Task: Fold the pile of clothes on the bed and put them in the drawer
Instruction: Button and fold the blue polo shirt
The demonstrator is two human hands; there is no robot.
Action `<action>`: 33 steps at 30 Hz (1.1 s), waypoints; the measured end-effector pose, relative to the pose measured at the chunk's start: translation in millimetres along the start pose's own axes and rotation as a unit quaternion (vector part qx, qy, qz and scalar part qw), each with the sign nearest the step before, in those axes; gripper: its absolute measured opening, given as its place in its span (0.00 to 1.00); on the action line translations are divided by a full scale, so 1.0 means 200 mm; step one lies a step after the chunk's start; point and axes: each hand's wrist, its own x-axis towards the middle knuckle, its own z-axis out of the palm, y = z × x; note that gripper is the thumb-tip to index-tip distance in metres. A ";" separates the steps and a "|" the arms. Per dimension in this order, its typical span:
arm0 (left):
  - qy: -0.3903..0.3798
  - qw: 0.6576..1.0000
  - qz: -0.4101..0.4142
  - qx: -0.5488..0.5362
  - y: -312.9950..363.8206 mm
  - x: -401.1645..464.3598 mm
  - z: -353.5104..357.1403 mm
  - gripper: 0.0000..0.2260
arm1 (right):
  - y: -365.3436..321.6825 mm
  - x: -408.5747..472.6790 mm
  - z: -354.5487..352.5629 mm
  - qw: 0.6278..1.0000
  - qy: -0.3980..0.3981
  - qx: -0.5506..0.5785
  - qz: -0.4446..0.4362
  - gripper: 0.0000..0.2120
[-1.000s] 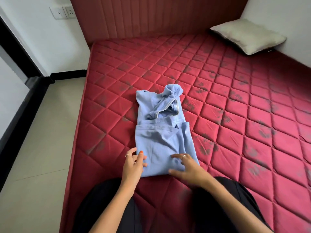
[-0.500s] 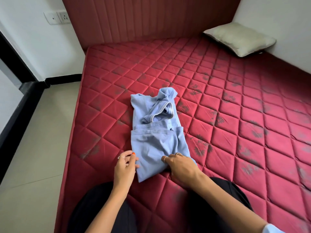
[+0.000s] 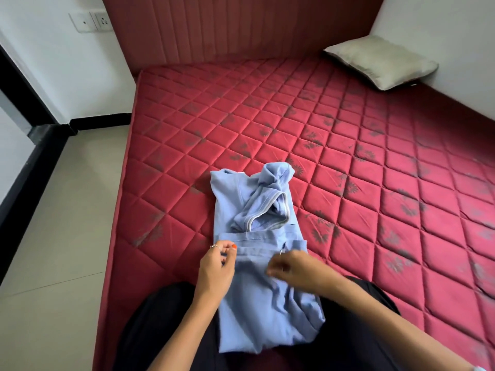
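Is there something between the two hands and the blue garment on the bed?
Nothing visible. The left hand and right hand are already on the garment, on its left and right sides. No drawer is in view.

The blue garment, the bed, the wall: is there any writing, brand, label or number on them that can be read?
None can be read.
Blue garment: no print or readable tag shows.
Red mattress: only a faded flower pattern, no words.
Wall sockets: no marking legible.
Pillow: plain.
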 end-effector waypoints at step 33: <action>0.036 0.999 0.018 -0.020 -0.04 0.10 0.04 0.04 | -0.06 0.50 0.04 0.968 0.250 -0.005 -0.034 0.31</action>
